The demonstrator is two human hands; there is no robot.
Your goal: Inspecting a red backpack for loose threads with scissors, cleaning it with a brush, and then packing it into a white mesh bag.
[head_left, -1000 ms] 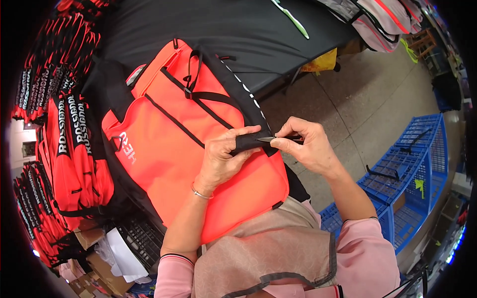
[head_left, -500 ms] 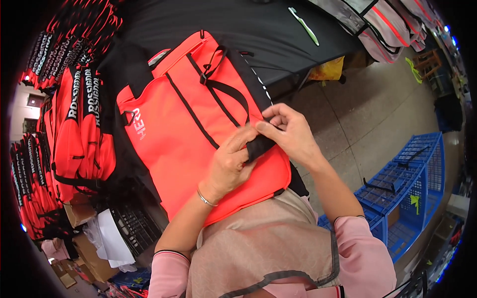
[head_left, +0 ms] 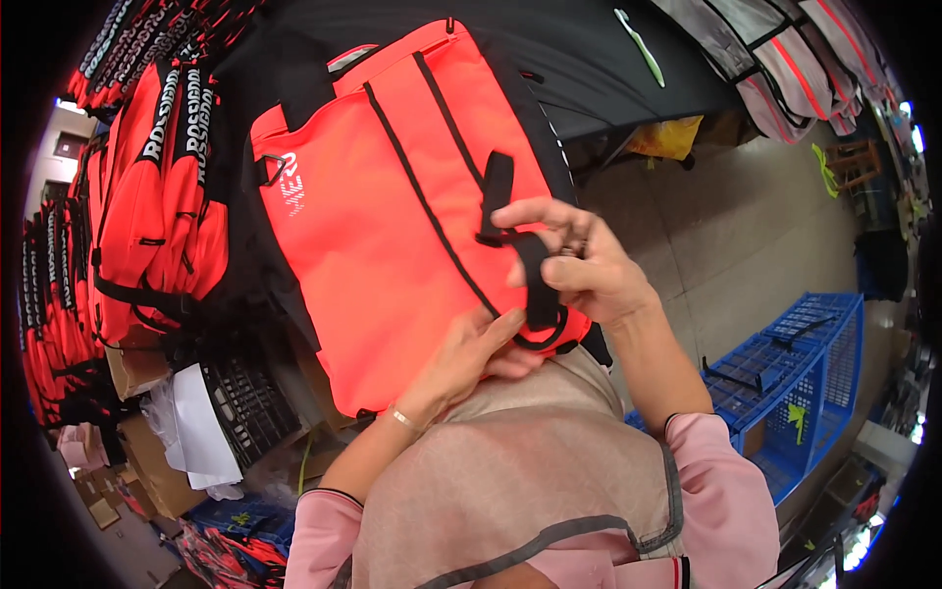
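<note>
A bright orange-red backpack (head_left: 363,265) with black trim lies flat before me, its lower end against my apron. A black webbing strap (head_left: 536,280) with a small dark buckle (head_left: 496,238) runs along its right side. My right hand (head_left: 589,263) holds this strap, thumb and fingers closed round it, index finger stretched toward the buckle. Lower down, my left hand (head_left: 466,358) has its thumb at the strap's lower part, with the other fingers curled beneath near the bag's bottom edge. A small black loop at the bag's top (head_left: 450,26) stands upright.
The black-covered table (head_left: 579,59) holds a green-and-white toothbrush-like tool (head_left: 640,49). Finished-looking red bags (head_left: 162,196) stack at left. Grey bags (head_left: 775,69) lie at far right. Blue plastic crates (head_left: 785,393) stand on the floor at right, cardboard and white paper (head_left: 206,432) at lower left.
The backpack has shifted up in view. My left hand has moved down toward the bag's bottom edge. The strap has gone from a long loop to folded upright in my right hand.
</note>
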